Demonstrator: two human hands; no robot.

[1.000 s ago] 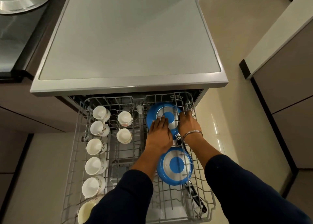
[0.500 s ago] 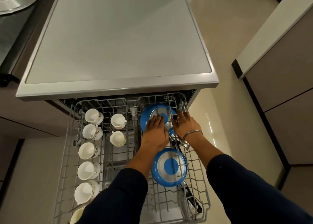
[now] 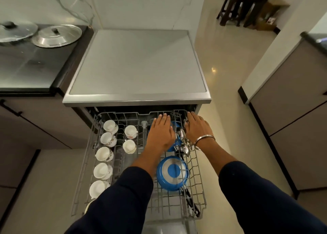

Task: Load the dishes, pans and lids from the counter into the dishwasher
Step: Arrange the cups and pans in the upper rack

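Note:
The dishwasher's wire rack [image 3: 83, 172] is pulled out below the grey dishwasher top [image 3: 136, 64]. A blue pan [image 3: 172, 173] lies upside down in the rack's right half, its black handle [image 3: 190, 200] toward me. A second blue pan [image 3: 175, 142] sits further back, mostly hidden under my left hand [image 3: 161, 133], which lies flat on it with straight fingers. My right hand [image 3: 197, 127] rests with straight fingers at the rack's back right corner. Metal spoons [image 3: 184, 142] lie between my hands. Two steel lids [image 3: 56, 35] sit on the dark counter at the left.
White cups [image 3: 104, 153] stand in a row along the rack's left side, with more [image 3: 130, 131] beside them. A cabinet [image 3: 292, 110] stands to the right across a strip of tiled floor. Dark stools [image 3: 237, 9] stand far back.
Both hands have slid further back along the rack, now covering the rear blue pan. The camera has tilted up, showing the counter, lids and wall.

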